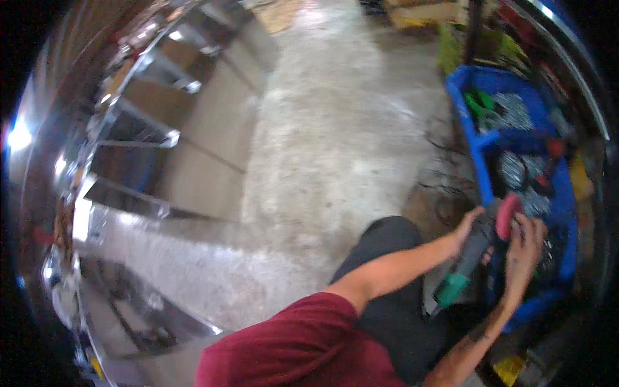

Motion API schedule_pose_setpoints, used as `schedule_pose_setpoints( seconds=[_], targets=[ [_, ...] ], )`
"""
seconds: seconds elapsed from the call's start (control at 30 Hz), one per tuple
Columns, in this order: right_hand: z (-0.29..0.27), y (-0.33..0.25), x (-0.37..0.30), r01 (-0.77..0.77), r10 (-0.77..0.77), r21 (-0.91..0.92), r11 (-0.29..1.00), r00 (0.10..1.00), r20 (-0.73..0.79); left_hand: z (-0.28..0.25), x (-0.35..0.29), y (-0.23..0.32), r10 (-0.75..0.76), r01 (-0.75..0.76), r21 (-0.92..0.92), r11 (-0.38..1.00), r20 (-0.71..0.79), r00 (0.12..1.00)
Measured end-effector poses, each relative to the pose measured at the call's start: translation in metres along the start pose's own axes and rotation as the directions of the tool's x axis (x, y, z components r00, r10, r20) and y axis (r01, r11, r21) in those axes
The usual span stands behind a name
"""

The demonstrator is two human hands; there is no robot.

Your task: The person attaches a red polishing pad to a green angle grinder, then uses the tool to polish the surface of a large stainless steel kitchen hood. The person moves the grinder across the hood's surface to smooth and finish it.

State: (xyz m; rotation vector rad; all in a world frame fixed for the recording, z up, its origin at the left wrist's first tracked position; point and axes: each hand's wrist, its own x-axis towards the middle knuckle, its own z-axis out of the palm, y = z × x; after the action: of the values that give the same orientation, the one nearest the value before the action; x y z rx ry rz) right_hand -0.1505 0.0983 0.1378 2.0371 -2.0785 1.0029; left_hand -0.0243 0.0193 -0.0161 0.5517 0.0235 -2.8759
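An angle grinder [476, 248] with a dark grey body and a green rear end [451, 290] is held over the near part of a blue bin at the right. My left hand [468, 229] is closed around its body near the head. A pinkish-red disc [509, 218] is on the grinder's head, facing right. The fingers of my right hand [527, 244] are bent against the disc's right side and look closed on its edge; blur hides the exact grip.
The blue divided bin [476, 151] holds small metal parts [512, 111] and a green item [478, 102]. Dark cables [445, 174] lie on the concrete floor [329, 129] beside it. Shiny sheet-metal frames [206, 138] stand along the left. Boxes [425, 13] sit at the far right.
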Motion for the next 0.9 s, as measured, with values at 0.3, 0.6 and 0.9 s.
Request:
schedule_pose_setpoints(
  seconds=[0.3, 0.6, 0.9],
  targets=[
    [0.008, 0.020, 0.000, -0.060, 0.060, 0.017, 0.998, 0.998, -0.001, -0.012, 0.017, -0.001, 0.058, -0.055, -0.022, 0.998, 0.202, 0.978],
    [0.006, 0.017, 0.001, -0.069, 0.069, 0.039, 0.997, 0.998, -0.005, -0.006, 0.016, -0.002, 0.057, -0.049, -0.044, 0.998, 0.195, 0.979],
    [-0.006, -0.011, 0.001, -0.005, 0.006, 0.012, 1.000, 0.999, -0.051, -0.006, -0.003, 0.000, 0.023, -0.025, 0.042, 0.999, 0.053, 0.998]
  ],
)
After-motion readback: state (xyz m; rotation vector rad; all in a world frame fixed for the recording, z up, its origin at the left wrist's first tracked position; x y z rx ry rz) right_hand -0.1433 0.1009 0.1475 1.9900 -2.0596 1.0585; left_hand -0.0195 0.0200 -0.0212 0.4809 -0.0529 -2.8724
